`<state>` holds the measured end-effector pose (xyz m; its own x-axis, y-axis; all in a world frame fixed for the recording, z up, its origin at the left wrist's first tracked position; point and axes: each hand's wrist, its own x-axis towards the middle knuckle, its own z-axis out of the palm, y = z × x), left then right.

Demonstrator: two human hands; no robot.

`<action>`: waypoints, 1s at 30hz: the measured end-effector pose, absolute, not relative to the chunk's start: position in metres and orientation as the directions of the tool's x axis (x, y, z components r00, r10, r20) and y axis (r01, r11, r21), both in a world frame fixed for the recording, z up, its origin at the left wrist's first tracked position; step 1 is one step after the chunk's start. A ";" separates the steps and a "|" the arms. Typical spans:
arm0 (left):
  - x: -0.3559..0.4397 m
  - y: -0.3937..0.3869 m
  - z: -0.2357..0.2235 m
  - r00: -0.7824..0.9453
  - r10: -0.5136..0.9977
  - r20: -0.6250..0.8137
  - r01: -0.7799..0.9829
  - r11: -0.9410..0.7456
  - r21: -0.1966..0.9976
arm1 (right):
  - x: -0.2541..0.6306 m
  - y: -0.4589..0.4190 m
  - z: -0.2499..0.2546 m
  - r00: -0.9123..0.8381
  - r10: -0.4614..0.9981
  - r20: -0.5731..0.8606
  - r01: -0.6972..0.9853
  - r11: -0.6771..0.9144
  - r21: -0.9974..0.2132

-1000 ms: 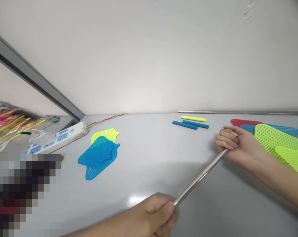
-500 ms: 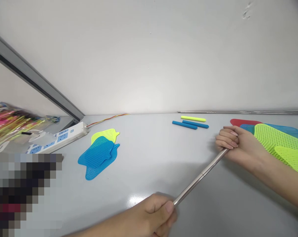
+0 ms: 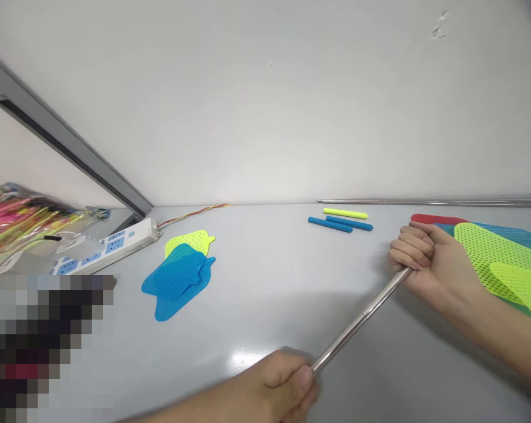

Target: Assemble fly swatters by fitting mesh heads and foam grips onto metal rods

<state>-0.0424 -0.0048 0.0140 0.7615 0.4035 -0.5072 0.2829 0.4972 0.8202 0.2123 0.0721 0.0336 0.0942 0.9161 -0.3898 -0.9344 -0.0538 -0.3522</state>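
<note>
A shiny metal telescopic rod (image 3: 365, 315) runs slantwise between my hands, with a joint visible near its middle. My left hand (image 3: 287, 382) is closed round its lower, nearer end. Higher up and to the right, my right hand (image 3: 417, 249) grips the far end in a fist, which hides that tip. Behind the right wrist lie perforated fly swatter heads, among them a yellow-green one (image 3: 490, 252) and a red one (image 3: 439, 219). More swatter heads, blue (image 3: 172, 282) and yellow-green (image 3: 190, 241), overlap on the table to the left.
Several thin metal rods (image 3: 433, 202) lie along the wall. Before them are a yellow-green handle tube (image 3: 345, 213) and two blue tubes (image 3: 330, 224). At left are a white power strip (image 3: 131, 238), packaged colourful items (image 3: 23, 220), a metal frame post (image 3: 76, 132) and a pixelated patch.
Both hands keep hold of the rod and have shifted slightly to the right. The things on the table stay where they were.
</note>
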 end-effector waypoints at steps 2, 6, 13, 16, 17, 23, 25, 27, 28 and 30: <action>-0.042 -0.005 0.015 0.766 0.401 -0.502 0.269 0.509 0.818 | 0.212 0.071 0.034 0.090 0.920 -0.381 -0.936 -0.052 -0.349; -0.042 -0.003 0.016 0.774 0.402 -0.488 0.262 0.498 0.826 | 0.212 0.071 0.033 0.081 0.928 -0.363 -0.941 -0.049 -0.336; -0.043 0.000 0.020 0.780 0.360 -0.511 0.294 0.510 0.808 | 0.210 0.070 0.034 0.078 0.932 -0.354 -0.930 -0.060 -0.361; -0.044 -0.002 0.020 0.772 0.380 -0.510 0.283 0.513 0.810 | 0.209 0.068 0.035 0.084 0.928 -0.362 -0.930 -0.057 -0.363; -0.044 -0.003 0.019 0.769 0.382 -0.513 0.284 0.514 0.809 | 0.208 0.068 0.035 0.084 0.926 -0.369 -0.929 -0.061 -0.364; -0.042 -0.005 0.017 0.747 0.400 -0.531 0.299 0.511 0.806 | 0.202 0.064 0.033 0.084 0.907 -0.412 -0.911 -0.097 -0.400; -0.041 -0.004 0.017 0.747 0.402 -0.529 0.301 0.506 0.809 | 0.202 0.063 0.033 0.096 0.909 -0.405 -0.907 -0.089 -0.413; -0.042 -0.002 0.018 0.758 0.399 -0.516 0.294 0.498 0.816 | 0.202 0.062 0.034 0.101 0.911 -0.401 -0.905 -0.084 -0.418; -0.042 -0.002 0.019 0.765 0.388 -0.514 0.299 0.493 0.817 | 0.202 0.062 0.033 0.100 0.910 -0.402 -0.905 -0.085 -0.418; -0.043 0.000 0.020 0.776 0.360 -0.518 0.320 0.483 0.815 | 0.201 0.061 0.032 0.097 0.907 -0.409 -0.905 -0.090 -0.415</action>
